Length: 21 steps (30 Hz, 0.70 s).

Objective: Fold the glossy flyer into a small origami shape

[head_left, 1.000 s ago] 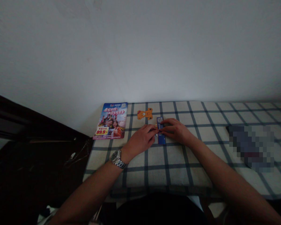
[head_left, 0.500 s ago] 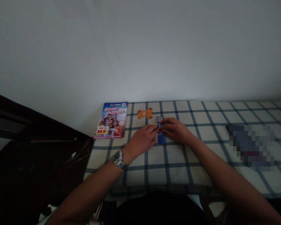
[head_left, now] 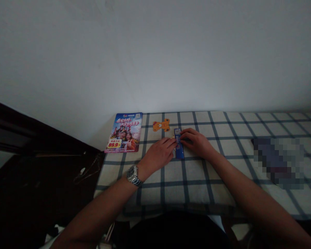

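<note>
A narrow blue paper strip lies on the checked tablecloth, folded lengthwise. My left hand, with a metal watch on the wrist, presses its fingertips on the strip's left edge. From the right, my right hand pinches the strip's upper part with curled fingers. Both hands meet over the strip, and its middle is partly hidden by them.
A colourful flyer lies at the table's far left corner. An orange bear-shaped cutout sits just beyond the hands. A blurred dark object lies to the right. A white wall backs the table; dark furniture stands at left.
The hands stay on the blue strip with only slight finger shifts; my right fingers have slid a little along its upper part.
</note>
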{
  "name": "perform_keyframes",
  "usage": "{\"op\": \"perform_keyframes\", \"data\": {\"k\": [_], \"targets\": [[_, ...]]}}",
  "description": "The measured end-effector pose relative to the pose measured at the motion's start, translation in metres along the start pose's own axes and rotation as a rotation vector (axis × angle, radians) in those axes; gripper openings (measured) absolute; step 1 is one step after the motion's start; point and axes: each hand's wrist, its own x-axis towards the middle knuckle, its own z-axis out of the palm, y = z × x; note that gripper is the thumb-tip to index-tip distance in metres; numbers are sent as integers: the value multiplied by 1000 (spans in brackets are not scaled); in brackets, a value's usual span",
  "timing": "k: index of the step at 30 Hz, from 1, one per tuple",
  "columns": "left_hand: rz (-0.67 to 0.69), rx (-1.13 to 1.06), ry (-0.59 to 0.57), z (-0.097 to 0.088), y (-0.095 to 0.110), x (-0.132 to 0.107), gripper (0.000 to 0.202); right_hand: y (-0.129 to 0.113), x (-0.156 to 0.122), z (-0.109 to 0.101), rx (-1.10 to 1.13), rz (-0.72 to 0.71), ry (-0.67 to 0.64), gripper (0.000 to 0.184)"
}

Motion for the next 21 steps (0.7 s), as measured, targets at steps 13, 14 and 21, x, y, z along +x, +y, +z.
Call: {"op": "perform_keyframes", "data": {"k": [13,14,21], "targets": [[-9,15,9,-1,2,2,37,1,0,-1,-23,0,-25,8],[-13,9,15,-1,2,2,37,1,1,-1,-24,2,-25,7],[-23,-21,36,3,2,0,40,2,0,0,-33,6,-31,7]]}}
